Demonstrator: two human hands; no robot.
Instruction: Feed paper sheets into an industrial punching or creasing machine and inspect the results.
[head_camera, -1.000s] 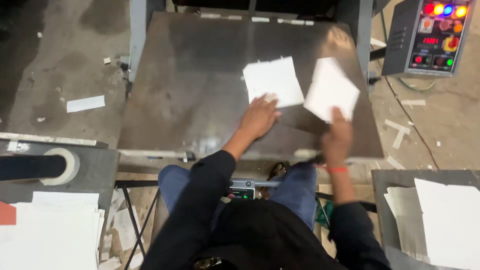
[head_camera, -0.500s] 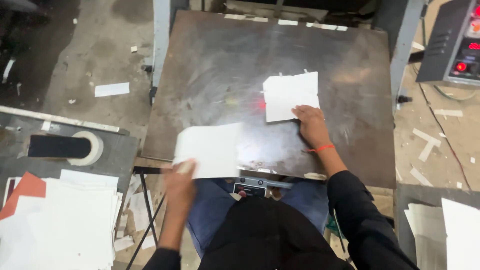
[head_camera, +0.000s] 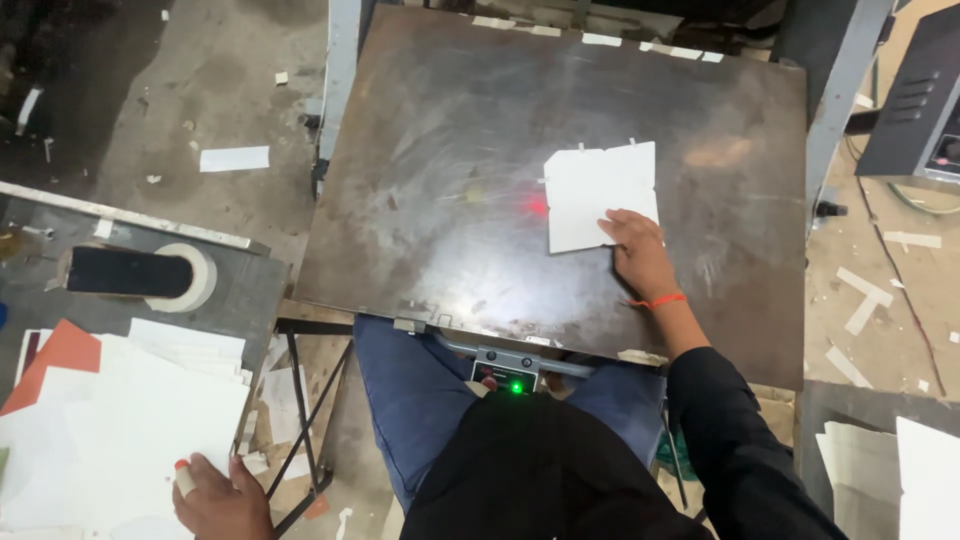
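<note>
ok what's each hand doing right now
Left hand: open, resting on the white sheet stack.
Right hand: open, fingers pressing the white cut sheet on the metal plate.

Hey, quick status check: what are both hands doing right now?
Right hand flat on white cut sheet on metal plate. Left hand resting on white paper stack, lower left. Nothing between sheet and hand.

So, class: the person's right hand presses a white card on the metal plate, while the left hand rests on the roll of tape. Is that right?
Not quite. In the head view the left hand rests on the stack of white sheets, not on the roll of tape. The right hand does press the white card on the metal plate.
</note>
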